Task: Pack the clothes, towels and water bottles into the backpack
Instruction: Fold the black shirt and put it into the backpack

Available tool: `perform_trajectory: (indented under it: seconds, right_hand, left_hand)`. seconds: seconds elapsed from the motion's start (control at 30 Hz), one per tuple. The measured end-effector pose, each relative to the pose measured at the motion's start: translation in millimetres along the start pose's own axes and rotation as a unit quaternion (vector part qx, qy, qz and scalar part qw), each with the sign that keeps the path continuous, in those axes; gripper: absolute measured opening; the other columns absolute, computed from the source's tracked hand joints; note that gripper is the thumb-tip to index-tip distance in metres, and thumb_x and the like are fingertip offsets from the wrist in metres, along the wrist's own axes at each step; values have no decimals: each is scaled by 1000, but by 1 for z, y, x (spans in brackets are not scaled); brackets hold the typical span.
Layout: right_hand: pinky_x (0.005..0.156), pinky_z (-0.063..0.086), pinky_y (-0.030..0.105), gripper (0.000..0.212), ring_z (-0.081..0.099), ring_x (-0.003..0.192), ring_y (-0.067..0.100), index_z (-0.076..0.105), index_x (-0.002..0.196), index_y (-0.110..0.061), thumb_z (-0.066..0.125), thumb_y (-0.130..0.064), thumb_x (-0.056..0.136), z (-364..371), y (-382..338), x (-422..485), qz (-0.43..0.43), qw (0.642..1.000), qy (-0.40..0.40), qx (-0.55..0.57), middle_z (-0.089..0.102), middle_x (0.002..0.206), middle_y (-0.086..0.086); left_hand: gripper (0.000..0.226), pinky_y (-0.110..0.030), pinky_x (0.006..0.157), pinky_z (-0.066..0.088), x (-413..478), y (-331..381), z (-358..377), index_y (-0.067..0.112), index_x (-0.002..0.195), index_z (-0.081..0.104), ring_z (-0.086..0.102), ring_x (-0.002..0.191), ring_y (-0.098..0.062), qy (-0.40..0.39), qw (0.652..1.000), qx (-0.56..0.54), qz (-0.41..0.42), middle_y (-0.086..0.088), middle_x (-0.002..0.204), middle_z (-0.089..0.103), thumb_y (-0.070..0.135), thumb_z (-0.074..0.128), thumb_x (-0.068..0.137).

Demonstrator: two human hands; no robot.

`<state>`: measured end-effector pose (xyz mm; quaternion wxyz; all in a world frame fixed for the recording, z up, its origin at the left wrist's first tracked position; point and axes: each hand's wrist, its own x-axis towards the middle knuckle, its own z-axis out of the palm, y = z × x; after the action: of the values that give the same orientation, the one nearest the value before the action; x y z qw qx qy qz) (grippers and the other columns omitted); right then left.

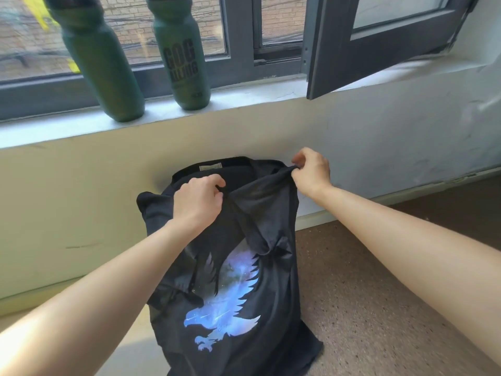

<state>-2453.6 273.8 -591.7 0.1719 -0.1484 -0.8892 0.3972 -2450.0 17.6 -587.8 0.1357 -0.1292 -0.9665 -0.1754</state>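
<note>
Hanging at the centre of the frame, a black T-shirt [260, 213] shows its blue eagle print [225, 302] to the camera, collar uppermost.

The left hand [199, 202] has its fingers curled and pinches the fabric just below the collar. The right hand [311, 172], slightly higher and to the right, pinches a gathered fold at the shoulder in the same way. The cloth is drawn taut between the two hands.

Behind the shirt is a pale wall [81, 199]. A speckled brown floor [379, 294] fills the lower right.

On the windowsill [257, 90], at upper left, stand a plain green bottle [105, 69] and a lettered green bottle [187, 63], near each other but apart. Both are opaque, so what they hold cannot be told. At upper right an open dark window sash [379, 42] projects over the sill.
</note>
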Motion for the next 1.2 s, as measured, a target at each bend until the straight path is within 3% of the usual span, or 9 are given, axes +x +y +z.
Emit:
perform_trajectory:
  seconds: [0.13,0.27,0.33,0.4,0.53,0.7,0.87,1.03,1.2]
  right_hand:
    - [101,52,42,64,58,117,24,52,142,-14,66,-2,81,5,15,-5,59,979,-163,108,58,130,7]
    - [102,52,47,70,62,115,27,39,150,-14,65,-5,85,6,28,0,163,939,-221,209,58,133,13]
    - [93,51,39,49,62,113,28,54,136,-9,65,-11,89,8,31,1,187,910,-279,244,64,130,13]
    - [86,47,36,31,60,115,30,65,123,-8,66,-19,94,10,28,0,203,889,-307,271,67,125,11]
    - [98,49,43,28,63,114,31,69,120,-5,69,-16,94,16,19,0,225,886,-291,282,71,120,13]
    - [79,54,40,32,68,108,33,69,119,1,73,-9,89,18,7,-4,236,888,-261,296,74,114,17]
    - [77,47,34,21,65,110,25,69,115,-13,71,-13,93,2,-9,-15,180,920,-219,271,73,118,7]
    - [86,57,37,17,71,101,24,71,113,-15,69,-17,96,-36,-40,-43,108,941,-238,216,76,110,6]
    - [82,59,35,12,73,101,24,74,107,-18,70,-16,96,-85,-66,-85,12,961,-198,195,77,105,3]
  left_hand:
    - [24,-34,71,50,-4,-22,-22,25,105,75,66,84,-20,138,985,-91,50,12,89,72,12,63,88]
    - [20,-40,76,52,-7,-73,-45,17,94,68,61,82,-25,184,964,-180,-72,1,92,68,5,56,86]
    - [22,-40,79,50,-16,-100,-52,15,100,64,61,91,-28,152,940,-245,-181,-2,96,66,11,54,81]
    - [39,-38,83,43,-27,-118,-56,13,105,61,58,101,-28,76,903,-309,-288,-4,104,64,25,56,69]
    - [41,-43,94,45,-38,-135,-51,19,99,67,62,104,-26,-163,798,-431,-387,-2,105,71,44,70,66]
    - [29,-33,85,51,-34,-123,-43,13,107,70,65,94,-20,-174,742,-502,-408,-1,97,72,27,81,85]
    - [38,-43,108,50,-32,-113,-55,10,120,67,67,114,-24,-151,737,-531,-391,-5,118,74,21,83,87]
    - [21,-43,103,54,-38,-99,-87,13,121,70,71,112,-24,-145,781,-520,-315,-3,111,80,18,67,101]
    - [14,-37,89,59,-60,-65,-136,16,111,72,72,101,-21,-64,819,-506,-261,-3,104,79,17,72,97]
